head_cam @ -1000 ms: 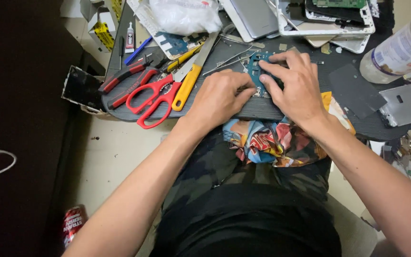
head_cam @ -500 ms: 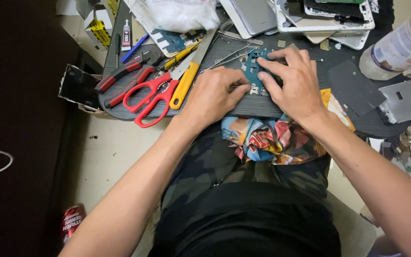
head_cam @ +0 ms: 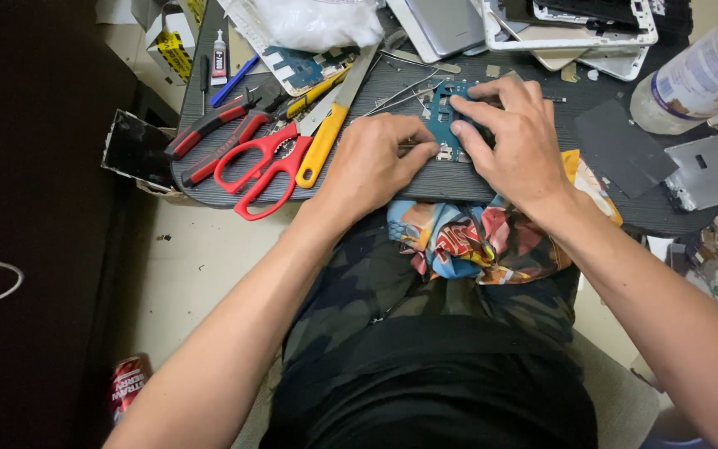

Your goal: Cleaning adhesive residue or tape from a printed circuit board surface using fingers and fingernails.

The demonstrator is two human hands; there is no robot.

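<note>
While pressing down on the blue circuit board (head_cam: 445, 125) at mid-table (head_cam: 459, 179), right of the red scissors (head_cam: 261, 166): left hand (head_cam: 373, 160) pinching its edge, right hand (head_cam: 515, 141) clamped over it, barely shifted since before.

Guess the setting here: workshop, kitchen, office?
Likely a makeshift electronics repair spot on a low dark board, not a formal bench. Both hands work a small blue circuit board; red scissors, pliers and tweezers lie beside it, with stripped tablet frames behind.
</note>
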